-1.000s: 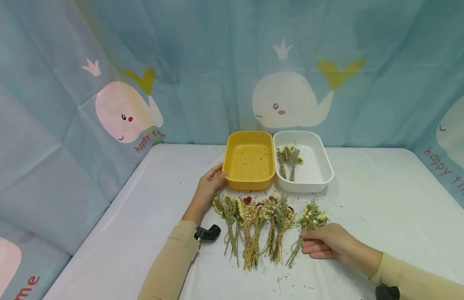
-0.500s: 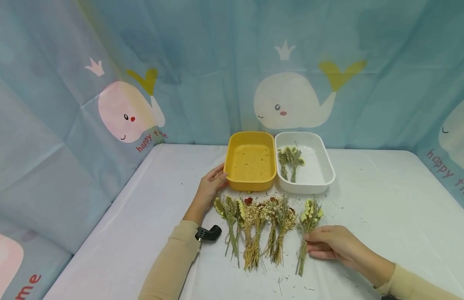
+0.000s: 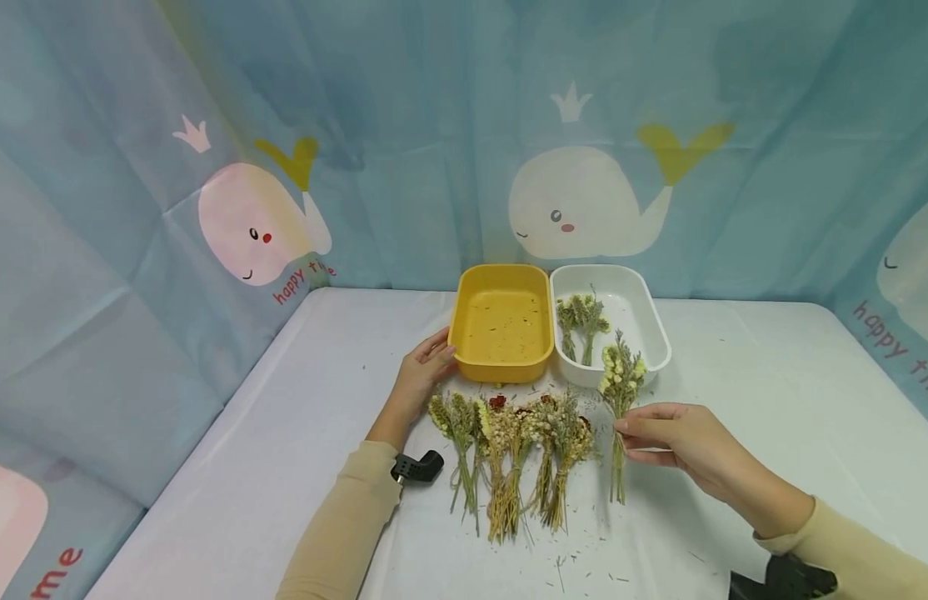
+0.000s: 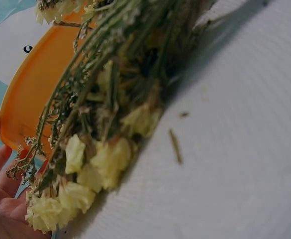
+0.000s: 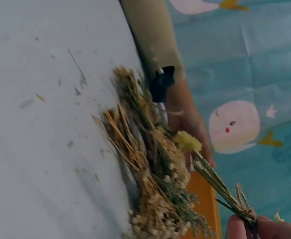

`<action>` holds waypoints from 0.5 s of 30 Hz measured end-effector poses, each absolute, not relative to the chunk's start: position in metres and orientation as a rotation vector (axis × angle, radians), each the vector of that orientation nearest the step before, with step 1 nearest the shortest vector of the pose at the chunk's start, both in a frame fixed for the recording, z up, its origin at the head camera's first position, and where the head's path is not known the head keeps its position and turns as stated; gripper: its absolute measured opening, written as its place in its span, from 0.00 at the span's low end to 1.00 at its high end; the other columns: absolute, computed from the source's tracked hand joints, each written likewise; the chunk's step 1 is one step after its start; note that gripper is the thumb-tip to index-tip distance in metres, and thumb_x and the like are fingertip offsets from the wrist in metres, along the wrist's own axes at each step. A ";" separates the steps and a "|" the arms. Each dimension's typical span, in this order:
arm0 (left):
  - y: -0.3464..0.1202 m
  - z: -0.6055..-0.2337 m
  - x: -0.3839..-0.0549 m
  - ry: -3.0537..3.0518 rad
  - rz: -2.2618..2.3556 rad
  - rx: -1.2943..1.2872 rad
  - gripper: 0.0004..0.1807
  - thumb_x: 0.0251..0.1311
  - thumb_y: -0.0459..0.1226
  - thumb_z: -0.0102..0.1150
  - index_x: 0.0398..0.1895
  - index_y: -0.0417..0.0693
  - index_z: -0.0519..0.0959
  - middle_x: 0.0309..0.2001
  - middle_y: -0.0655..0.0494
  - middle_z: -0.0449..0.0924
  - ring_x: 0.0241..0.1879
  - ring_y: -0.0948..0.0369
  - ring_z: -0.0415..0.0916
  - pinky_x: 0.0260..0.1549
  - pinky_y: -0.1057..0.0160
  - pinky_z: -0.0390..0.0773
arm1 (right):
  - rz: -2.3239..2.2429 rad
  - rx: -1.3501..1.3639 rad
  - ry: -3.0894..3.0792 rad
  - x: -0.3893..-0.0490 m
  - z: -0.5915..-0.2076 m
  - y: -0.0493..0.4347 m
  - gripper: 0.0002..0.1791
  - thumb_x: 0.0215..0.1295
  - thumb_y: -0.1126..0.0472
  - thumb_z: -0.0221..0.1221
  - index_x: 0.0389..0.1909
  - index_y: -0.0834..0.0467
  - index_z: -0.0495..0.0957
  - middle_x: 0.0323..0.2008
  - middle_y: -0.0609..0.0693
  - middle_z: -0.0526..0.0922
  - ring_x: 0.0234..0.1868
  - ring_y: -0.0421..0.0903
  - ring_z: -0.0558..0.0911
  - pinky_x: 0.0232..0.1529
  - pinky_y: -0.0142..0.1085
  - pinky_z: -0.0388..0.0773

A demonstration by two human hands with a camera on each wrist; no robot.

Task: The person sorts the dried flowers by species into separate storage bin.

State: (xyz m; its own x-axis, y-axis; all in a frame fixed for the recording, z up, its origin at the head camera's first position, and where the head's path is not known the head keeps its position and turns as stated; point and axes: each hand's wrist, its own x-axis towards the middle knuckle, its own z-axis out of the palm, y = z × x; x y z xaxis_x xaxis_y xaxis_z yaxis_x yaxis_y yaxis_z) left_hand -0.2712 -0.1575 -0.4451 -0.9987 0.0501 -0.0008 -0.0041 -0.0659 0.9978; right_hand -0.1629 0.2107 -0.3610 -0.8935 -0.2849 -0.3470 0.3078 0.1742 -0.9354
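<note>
In the head view my right hand (image 3: 681,440) pinches a small bunch of yellow dried flowers (image 3: 621,375) by its tied stems. The bunch is upright above the table, its blossoms in front of the white tray (image 3: 659,354). My left hand (image 3: 419,371) touches the left side of the yellow tray (image 3: 501,372) with fairly straight fingers. Several dried flower bunches (image 3: 509,425) lie in a row before the trays, some yellow, some cream with dark red blooms. The right wrist view shows thumb and fingertip on the held stems (image 5: 217,181).
Two yellow-green bunches (image 3: 586,321) lie inside the white tray, which stands against the yellow one. Plant crumbs (image 3: 561,567) are scattered on the white tablecloth (image 3: 299,433). Behind the table hangs a blue curtain (image 3: 419,167) printed with whales.
My right hand has straightened the yellow flower bunch upright, then raised it off the table and moved it toward the white tray. The left hand has stayed at the yellow tray.
</note>
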 end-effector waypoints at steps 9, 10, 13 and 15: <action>-0.157 -0.446 -0.274 2.117 2.265 0.077 0.27 0.72 0.37 0.55 0.74 0.51 0.66 0.72 0.48 0.68 0.69 0.51 0.70 0.61 0.63 0.80 | -1.875 0.024 2.025 -0.196 -0.338 0.209 0.03 0.67 0.60 0.64 0.39 0.53 0.85 0.33 0.41 0.87 0.37 0.36 0.86 0.46 0.30 0.87; -0.157 -0.446 -0.274 2.119 2.263 0.072 0.28 0.72 0.37 0.55 0.74 0.51 0.66 0.72 0.49 0.68 0.69 0.52 0.70 0.60 0.64 0.80 | -1.884 0.031 2.021 -0.200 -0.336 0.208 0.02 0.66 0.60 0.65 0.38 0.52 0.85 0.33 0.41 0.87 0.37 0.35 0.87 0.46 0.29 0.87; -0.157 -0.446 -0.273 2.121 2.262 0.050 0.28 0.72 0.38 0.55 0.74 0.50 0.66 0.72 0.49 0.68 0.69 0.52 0.70 0.60 0.64 0.80 | -1.906 0.051 2.010 -0.213 -0.330 0.203 0.04 0.65 0.60 0.66 0.39 0.54 0.83 0.32 0.41 0.87 0.36 0.35 0.87 0.46 0.29 0.87; -0.157 -0.446 -0.272 2.120 2.266 0.043 0.28 0.72 0.38 0.56 0.74 0.50 0.66 0.72 0.49 0.68 0.69 0.52 0.70 0.61 0.63 0.79 | -1.908 0.062 2.017 -0.221 -0.328 0.200 0.09 0.65 0.60 0.66 0.44 0.58 0.81 0.32 0.40 0.87 0.36 0.34 0.86 0.46 0.28 0.87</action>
State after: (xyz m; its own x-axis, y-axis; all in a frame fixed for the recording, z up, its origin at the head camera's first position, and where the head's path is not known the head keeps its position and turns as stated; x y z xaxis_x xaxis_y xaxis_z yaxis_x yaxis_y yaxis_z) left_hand -0.2718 -0.1570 -0.4458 -0.9989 0.0471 -0.0059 -0.0090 -0.0664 0.9978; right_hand -0.2210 0.1995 -0.3277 -0.9333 -0.2138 -0.2885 0.2761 0.0863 -0.9572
